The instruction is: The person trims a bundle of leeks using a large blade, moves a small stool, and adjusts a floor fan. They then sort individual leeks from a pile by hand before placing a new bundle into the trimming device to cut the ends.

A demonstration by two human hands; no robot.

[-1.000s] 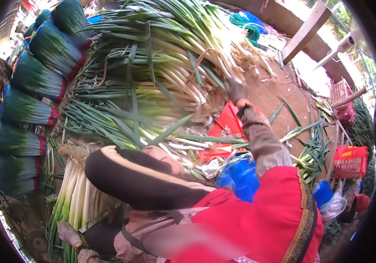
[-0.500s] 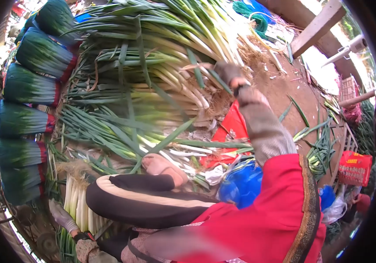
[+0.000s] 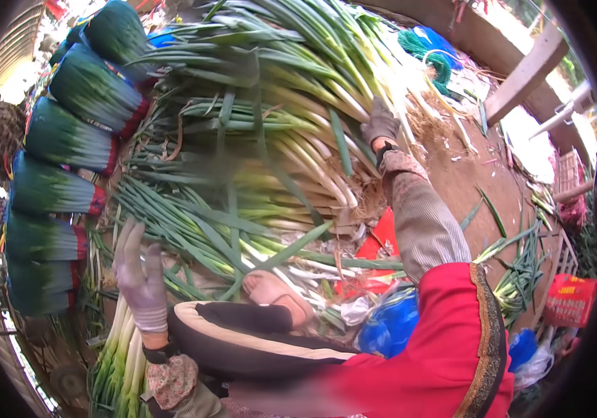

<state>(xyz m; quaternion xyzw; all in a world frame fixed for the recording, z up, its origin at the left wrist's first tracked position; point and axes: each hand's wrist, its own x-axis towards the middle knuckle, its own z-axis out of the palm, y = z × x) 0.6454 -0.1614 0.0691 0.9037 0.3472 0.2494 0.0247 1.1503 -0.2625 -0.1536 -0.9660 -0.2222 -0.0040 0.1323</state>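
Observation:
My left hand [image 3: 140, 279], in a pale glove with fingers spread, is above the top end of a loose bundle of green onions [image 3: 123, 359] beside my knee. My right hand [image 3: 381, 124], in a dark grey glove, is at the white stalks of the large green onion pile [image 3: 312, 66], near its roots. Its fingers point up along the stalks; whether they grip any is unclear. A smaller layer of green onions [image 3: 180, 216] lies between my hands, its leaves pointing left.
Packed bundles [image 3: 58, 191] with red bands line the left side. My bare foot [image 3: 277, 296] is beside the onions. A blue plastic bag [image 3: 390, 324] and red sheet [image 3: 382, 240] lie by my right arm. A wooden post [image 3: 527, 73] stands at the upper right.
My left hand has risen from beside the lower bundle to above its end. My right hand has moved up onto the stalks, and the long strip near it no longer shows. The view has shifted.

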